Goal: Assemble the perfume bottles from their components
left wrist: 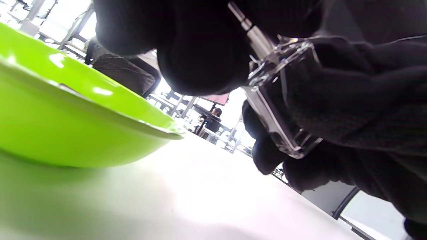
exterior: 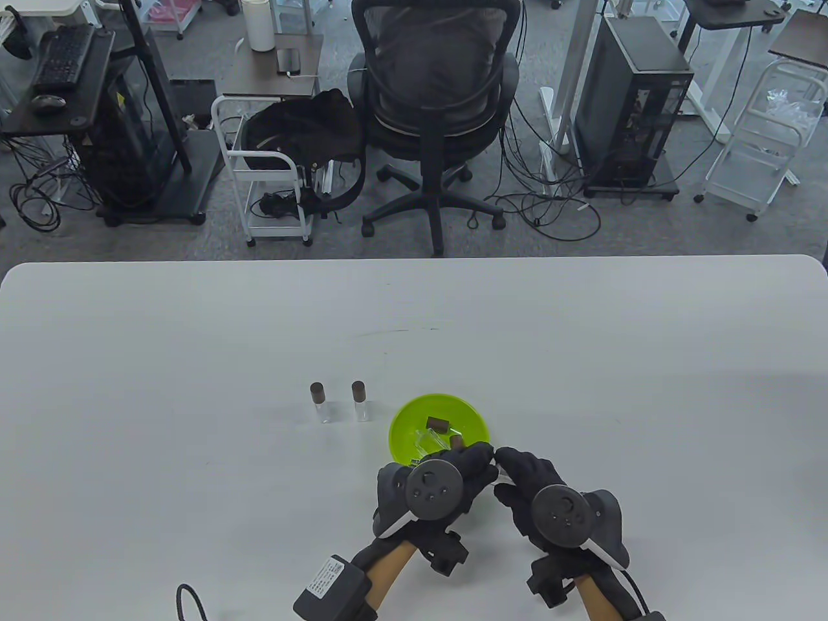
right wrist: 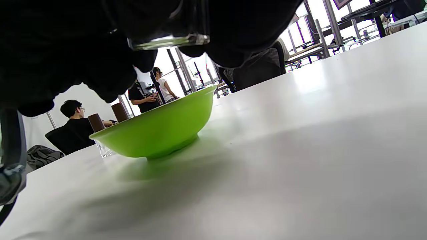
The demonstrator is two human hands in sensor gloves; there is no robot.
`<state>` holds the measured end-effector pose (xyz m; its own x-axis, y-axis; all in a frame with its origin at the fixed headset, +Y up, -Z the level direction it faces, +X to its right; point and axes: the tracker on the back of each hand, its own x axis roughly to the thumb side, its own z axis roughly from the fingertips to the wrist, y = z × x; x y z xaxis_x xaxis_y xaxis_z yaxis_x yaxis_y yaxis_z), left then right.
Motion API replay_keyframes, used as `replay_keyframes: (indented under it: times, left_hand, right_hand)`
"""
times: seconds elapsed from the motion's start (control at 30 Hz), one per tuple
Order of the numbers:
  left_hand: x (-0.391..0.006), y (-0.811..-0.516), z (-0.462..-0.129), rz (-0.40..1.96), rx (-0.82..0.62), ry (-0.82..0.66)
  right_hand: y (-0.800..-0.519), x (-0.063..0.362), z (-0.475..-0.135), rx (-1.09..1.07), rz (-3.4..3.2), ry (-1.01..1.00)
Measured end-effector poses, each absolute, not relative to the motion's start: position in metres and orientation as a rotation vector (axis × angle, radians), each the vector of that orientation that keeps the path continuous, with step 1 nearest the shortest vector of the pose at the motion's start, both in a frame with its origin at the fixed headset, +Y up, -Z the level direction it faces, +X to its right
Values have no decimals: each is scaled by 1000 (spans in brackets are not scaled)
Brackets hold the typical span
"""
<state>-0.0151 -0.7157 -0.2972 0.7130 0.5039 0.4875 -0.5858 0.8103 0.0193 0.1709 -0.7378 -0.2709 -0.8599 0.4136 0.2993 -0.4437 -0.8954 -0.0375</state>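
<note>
My right hand (exterior: pixel 514 464) grips a clear square glass bottle (left wrist: pixel 283 110) just in front of the green bowl's (exterior: pixel 402 419) near right rim. The bottle's base shows under my fingers in the right wrist view (right wrist: pixel 170 40). My left hand (exterior: pixel 482 458) pinches a silver spray pump (left wrist: pixel 254 35) at the bottle's neck. The two hands touch there. The bowl holds two brown caps (exterior: pixel 438 424) (exterior: pixel 457 442) and a clear bottle (exterior: pixel 427 444). Two capped bottles (exterior: pixel 318 402) (exterior: pixel 360 401) stand upright to the left of the bowl.
The bowl also shows low in the left wrist view (left wrist: pixel 66 126) and in the right wrist view (right wrist: pixel 160 133), with the two capped bottles (right wrist: pixel 96 124) behind it. An office chair (exterior: pixel 436 97) stands beyond the table's far edge.
</note>
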Motion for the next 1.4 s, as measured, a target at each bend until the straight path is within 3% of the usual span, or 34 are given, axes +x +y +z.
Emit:
replay_keyframes:
  times: [0.13,0.33,0.57,0.67,0.9,1.03,1.17,1.4]
  left_hand:
    - [-18,-717,-300,637,163,-513]
    - [-21,-714,-303,638,65,-420]
    - [-17,-709,-296,585,156,-520]
    - [-17,-710,-297,600,127,-546]
    - [-22,-714,-303,647,72,-443]
    - [-22,-712,-301,623,147,-484]
    - [-19,-710,-299,617,121,-571]
    - [-28,-717,-307,767,75,-481]
  right_hand:
    - [-738,171,-271,403,2665,-153]
    - [-735,169,-269,408,2658,-210]
    - [-735,170,-269,391,2639,-202]
    - [-736,170,-268,398,2655,-211]
    - [-734,171,-268,383,2655,-250]
    - [-734,170,-268,386,2654,-268]
    - [-736,167,-268,392,2676,-256]
    - [-734,168,-267,394,2670,-294]
